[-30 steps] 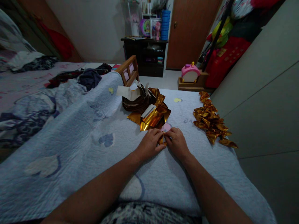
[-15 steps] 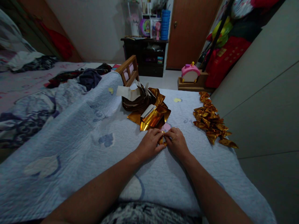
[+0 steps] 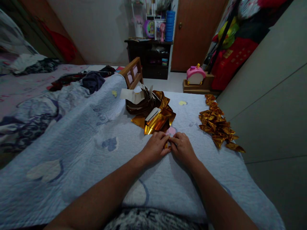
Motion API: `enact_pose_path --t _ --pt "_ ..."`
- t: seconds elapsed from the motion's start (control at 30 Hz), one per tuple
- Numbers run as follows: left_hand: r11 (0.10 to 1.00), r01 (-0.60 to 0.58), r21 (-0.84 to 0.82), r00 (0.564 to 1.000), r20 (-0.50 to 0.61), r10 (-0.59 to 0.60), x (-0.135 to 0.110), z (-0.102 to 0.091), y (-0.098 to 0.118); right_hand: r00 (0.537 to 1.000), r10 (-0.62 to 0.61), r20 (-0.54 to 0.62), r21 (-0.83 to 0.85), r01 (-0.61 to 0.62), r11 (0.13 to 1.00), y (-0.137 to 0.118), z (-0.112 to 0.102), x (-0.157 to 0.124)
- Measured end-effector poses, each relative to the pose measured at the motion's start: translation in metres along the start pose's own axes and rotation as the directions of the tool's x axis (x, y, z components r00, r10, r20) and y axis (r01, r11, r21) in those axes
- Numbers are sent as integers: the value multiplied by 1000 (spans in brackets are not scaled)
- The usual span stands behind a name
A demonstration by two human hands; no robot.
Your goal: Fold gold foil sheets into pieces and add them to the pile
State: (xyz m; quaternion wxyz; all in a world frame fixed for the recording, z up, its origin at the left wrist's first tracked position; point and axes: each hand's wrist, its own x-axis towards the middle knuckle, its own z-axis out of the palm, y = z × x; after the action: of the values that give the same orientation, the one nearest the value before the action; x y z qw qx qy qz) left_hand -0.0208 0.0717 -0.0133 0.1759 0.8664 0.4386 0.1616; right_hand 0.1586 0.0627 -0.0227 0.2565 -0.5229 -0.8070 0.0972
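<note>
Between my fingers is a small piece of gold foil paper (image 3: 166, 145), mostly hidden by them. My left hand (image 3: 155, 145) is closed on its left side, and my right hand (image 3: 181, 145) pinches it from the right, the fingertips of both meeting. Just beyond my hands lie loose sheets of shiny gold foil paper (image 3: 159, 121), creased and overlapping. Behind these stands a curled stack of foil paper (image 3: 144, 103) with pale backs showing. Over to the right, a heap of folded gold foil pieces (image 3: 217, 123) runs along the bed's edge.
A light blue quilt (image 3: 91, 166) with heart patterns covers the bed under my hands. Rumpled clothes (image 3: 93, 80) lie to the left. Past the wooden bed rail (image 3: 131, 72) stands a dark cabinet (image 3: 147, 59). A pink toy (image 3: 195, 75) rests beyond the far right corner.
My fingertips have drawn closer together over the small foil piece, covering more of it. The sheets and the heap of folded pieces stay where they were.
</note>
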Motion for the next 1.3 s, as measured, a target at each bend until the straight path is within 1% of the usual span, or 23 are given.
enact_pose_path --t 0.27,0.67,0.77,1.03,1.17,1.3 --pt "993 7 119 999 44 -12 -1 -1 6 999 16 41 9 -17 1000 1 -3 -1" --pt "994 8 113 999 30 -11 -1 -2 7 998 30 60 59 -33 998 3 -4 -3" --pt "993 6 121 999 33 -10 -2 -1 7 998 44 54 44 -46 998 3 -3 -4" --pt "986 -9 164 999 46 1 -1 0 9 994 71 87 -29 -69 997 -1 -4 -2" --pt "983 -6 181 998 65 -6 0 -3 11 994 57 93 -28 -55 998 0 -8 -1" --pt "982 -9 191 997 76 -6 -1 -6 13 992 28 125 -13 -26 1000 5 -15 -3"
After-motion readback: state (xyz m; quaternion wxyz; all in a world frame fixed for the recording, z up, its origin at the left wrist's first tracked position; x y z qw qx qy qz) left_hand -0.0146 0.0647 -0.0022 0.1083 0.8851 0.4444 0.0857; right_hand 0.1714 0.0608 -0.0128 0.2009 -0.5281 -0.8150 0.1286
